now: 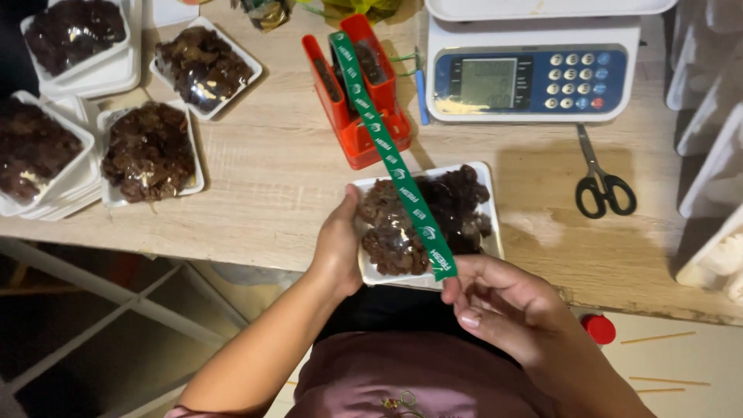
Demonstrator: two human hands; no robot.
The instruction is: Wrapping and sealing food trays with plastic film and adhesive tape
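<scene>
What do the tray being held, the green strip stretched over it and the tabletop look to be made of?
The white tray, steadied by the left hand: probably foam, with a matte, thick, rounded rim. The green strip, pinched at its end by the right hand: likely glossy plastic tape, thin and taut, running from the red dispenser. The tabletop: pale wood or wood-look laminate, with visible grain.

A white tray (472,172) sits at the near edge of the wooden table, packed with dark, shiny brown lumps under clear wrap. A green tape (391,159) with small white marks runs slanting across it — pulled tight from the red tape holder (357,116) behind, down to the tray's near edge.
</scene>
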